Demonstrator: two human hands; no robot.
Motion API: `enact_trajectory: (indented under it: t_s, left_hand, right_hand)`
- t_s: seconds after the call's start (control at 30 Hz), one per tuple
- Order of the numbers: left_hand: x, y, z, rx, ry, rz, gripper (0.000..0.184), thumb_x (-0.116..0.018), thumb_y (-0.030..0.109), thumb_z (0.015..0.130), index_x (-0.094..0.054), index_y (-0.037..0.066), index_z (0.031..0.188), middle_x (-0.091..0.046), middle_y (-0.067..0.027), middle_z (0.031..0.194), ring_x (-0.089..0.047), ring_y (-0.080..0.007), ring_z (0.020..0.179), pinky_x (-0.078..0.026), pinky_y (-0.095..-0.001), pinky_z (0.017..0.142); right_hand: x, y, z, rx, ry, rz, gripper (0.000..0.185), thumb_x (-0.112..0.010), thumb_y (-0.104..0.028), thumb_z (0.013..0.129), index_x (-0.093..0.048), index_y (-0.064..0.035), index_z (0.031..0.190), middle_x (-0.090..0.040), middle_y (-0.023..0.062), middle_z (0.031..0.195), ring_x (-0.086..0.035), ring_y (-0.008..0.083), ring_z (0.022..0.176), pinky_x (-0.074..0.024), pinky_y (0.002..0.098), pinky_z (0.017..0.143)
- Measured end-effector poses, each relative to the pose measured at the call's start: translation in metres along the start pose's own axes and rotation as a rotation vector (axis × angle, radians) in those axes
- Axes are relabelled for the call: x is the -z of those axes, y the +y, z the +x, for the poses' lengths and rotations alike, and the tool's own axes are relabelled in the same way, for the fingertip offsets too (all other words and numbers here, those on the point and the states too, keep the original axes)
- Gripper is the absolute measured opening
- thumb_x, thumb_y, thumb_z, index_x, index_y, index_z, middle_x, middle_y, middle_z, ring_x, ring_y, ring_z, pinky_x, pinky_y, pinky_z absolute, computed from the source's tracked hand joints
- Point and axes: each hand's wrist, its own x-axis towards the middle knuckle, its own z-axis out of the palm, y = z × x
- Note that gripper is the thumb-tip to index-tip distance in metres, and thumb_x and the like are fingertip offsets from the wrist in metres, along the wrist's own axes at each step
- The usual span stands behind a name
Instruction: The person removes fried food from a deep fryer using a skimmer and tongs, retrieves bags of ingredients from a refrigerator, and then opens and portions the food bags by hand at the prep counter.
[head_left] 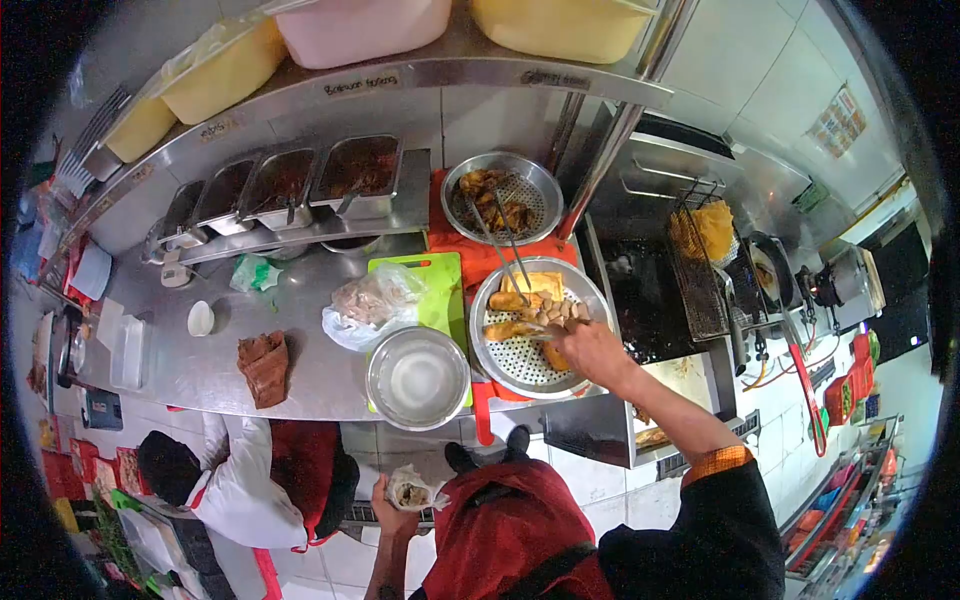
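Low in front of the red apron, my left hand [392, 512] is closed around a small whitish bag [413, 490] with food showing at its open top. My right hand [588, 350] reaches over the perforated metal bowl [545, 382], fingers curled around what look like metal tongs, mostly hidden by the hand. Golden fried pieces [508, 330] lie in that bowl beside my fingers, along with a square fried block [545, 284]. Another pair of tongs [510, 250] leans from the upper perforated bowl [540, 180], which holds dark browned pieces [482, 184], down into the lower one.
Left of the bowls are a steel bowl [418, 378], a green cutting board [440, 270], a plastic bag [372, 305] and a brown paper bag [263, 368]. A fryer [640, 300] with a basket [697, 290] stands right. A co-worker [240, 480] is close at left.
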Motion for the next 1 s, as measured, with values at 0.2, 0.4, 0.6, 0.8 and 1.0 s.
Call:
enact_trajectory:
  t_s: [0.2, 0.4, 0.6, 0.8, 1.0]
  left_hand:
    - [-0.012, -0.009, -0.001, 0.210, 0.081, -0.201, 0.050, -0.037, 0.046, 0.088, -0.057, 0.003, 0.102, -0.061, -0.0110, 0.095, -0.058, -0.0260, 0.087, -0.045, -0.0381, 0.078]
    - [-0.017, -0.019, 0.002, 0.182, -0.040, -0.086, 0.052, -0.037, 0.047, 0.087, -0.056, 0.002, 0.105, -0.060, -0.0114, 0.099, -0.057, -0.0266, 0.091, -0.044, -0.0401, 0.082]
    - [-0.043, -0.019, -0.010, 0.173, -0.013, -0.096, 0.058, -0.035, 0.052, 0.084, -0.055, 0.003, 0.107, -0.059, -0.0106, 0.103, -0.054, -0.0270, 0.097, -0.042, -0.0414, 0.085]
    - [-0.037, -0.014, -0.008, 0.169, 0.040, -0.019, 0.055, -0.038, 0.051, 0.084, -0.055, 0.004, 0.107, -0.059, -0.0109, 0.101, -0.056, -0.0278, 0.095, -0.043, -0.0409, 0.084]
    - [-0.023, -0.014, -0.011, 0.076, 0.048, -0.028, 0.049, -0.041, 0.048, 0.084, -0.057, 0.005, 0.101, -0.061, -0.0101, 0.095, -0.058, -0.0265, 0.089, -0.045, -0.0415, 0.081]
  right_hand:
    - [-0.002, 0.001, -0.022, -0.008, -0.004, 0.137, 0.019, -0.057, -0.015, 0.079, -0.063, -0.0038, 0.094, -0.062, 0.0151, 0.062, -0.064, 0.0277, 0.059, -0.0527, 0.0376, 0.054]
    - [0.041, -0.005, -0.091, -0.593, 0.320, 0.971, 0.022, -0.064, -0.015, 0.081, -0.063, 0.0008, 0.097, -0.062, 0.0234, 0.077, -0.063, 0.0309, 0.064, -0.0480, 0.0377, 0.058]
    - [0.005, 0.027, -0.162, -1.285, 0.492, 0.777, 0.023, -0.063, -0.016, 0.082, -0.064, 0.0045, 0.093, -0.061, 0.0181, 0.062, -0.061, 0.0205, 0.056, -0.0448, 0.0330, 0.052]
    - [-0.165, 0.077, -0.163, -1.304, 0.315, 0.542, 0.015, -0.066, -0.015, 0.075, -0.066, -0.0012, 0.082, -0.058, 0.0255, 0.066, -0.060, 0.0394, 0.065, -0.0455, 0.0436, 0.057]
    - [-0.098, 0.060, -0.161, -1.247, 0.448, 0.740, 0.029, -0.072, -0.014, 0.072, -0.063, 0.0053, 0.092, -0.064, 0.0204, 0.074, -0.065, 0.0244, 0.066, -0.0493, 0.0330, 0.061]
